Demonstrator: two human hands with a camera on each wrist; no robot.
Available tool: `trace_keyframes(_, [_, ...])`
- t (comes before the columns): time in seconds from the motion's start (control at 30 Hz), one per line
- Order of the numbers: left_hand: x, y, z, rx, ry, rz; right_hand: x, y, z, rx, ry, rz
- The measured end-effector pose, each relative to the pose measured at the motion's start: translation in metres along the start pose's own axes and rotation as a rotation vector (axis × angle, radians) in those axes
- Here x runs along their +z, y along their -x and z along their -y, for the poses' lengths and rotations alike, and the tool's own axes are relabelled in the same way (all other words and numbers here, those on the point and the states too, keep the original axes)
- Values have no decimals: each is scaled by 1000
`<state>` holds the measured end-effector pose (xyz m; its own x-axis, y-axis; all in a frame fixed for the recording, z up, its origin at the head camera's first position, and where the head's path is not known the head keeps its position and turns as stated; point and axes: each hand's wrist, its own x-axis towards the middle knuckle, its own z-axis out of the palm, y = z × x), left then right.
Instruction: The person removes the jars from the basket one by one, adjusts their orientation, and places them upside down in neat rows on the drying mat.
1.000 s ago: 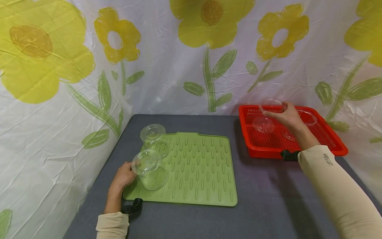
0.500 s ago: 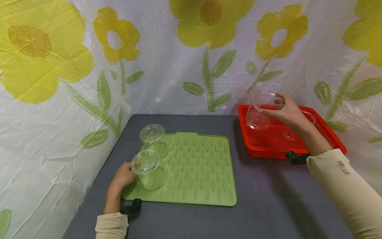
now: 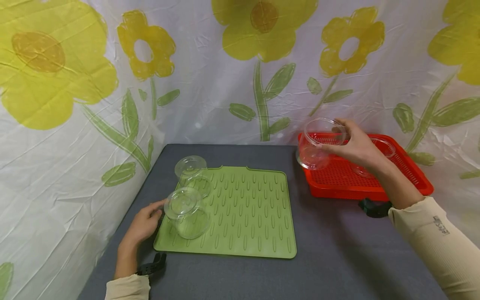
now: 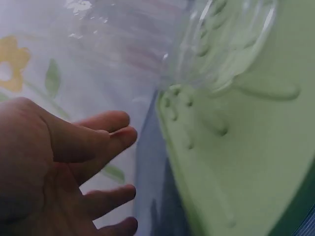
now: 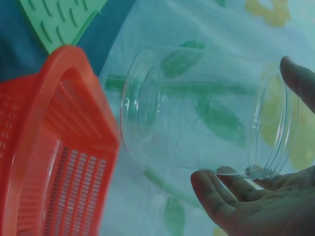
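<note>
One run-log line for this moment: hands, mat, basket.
left hand: empty, beside front jar | right hand: gripping clear jar near red basket | green mat: front jar, rear jar | red basket: another jar

I see two beige sleeves (image 3: 436, 246), dark lettering (image 3: 441, 225) on the one at four o'clock, and black wristbands (image 3: 149, 268).

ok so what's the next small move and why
Probably carry the clear jar left toward the green mat: the right hand grips it near the red basket, and two similar jars stand along the mat's left side, leaving space beside them.
</note>
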<state>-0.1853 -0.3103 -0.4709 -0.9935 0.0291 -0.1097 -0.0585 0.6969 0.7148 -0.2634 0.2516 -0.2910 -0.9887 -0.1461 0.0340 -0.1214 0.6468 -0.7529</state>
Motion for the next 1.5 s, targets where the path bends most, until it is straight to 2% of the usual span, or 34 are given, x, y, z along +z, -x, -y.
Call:
trace_keyframes(0.17, [-14,11,-8,93,17,-129,5,9,8,-3,1,23])
trace_keyframes(0.3, [-25,20,-27,162,51,-256,12,16,14,-10,28,22])
trace_keyframes(0.37, [-28,23,-38,172,49,-300,16,18,17,-16,37,27])
trace_keyframes(0.47, [-31,28,-56,189,41,-336,24,21,21,-34,39,45])
trace_keyframes(0.57, [-32,33,-76,228,46,-336,32,24,23,-61,42,60])
trace_keyframes(0.77, [-24,37,-114,373,74,-343,47,28,26,-115,62,77])
trace_keyframes(0.93, [-9,35,-139,458,109,-301,55,31,27,-149,88,88])
trace_keyframes(1.1, [12,29,-169,518,147,-186,65,36,27,-176,79,93])
trace_keyframes(1.3, [39,21,-200,495,163,-26,75,44,29,-229,46,108])
trace_keyframes(1.5, [69,10,-214,462,180,55,84,53,31,-286,39,128])
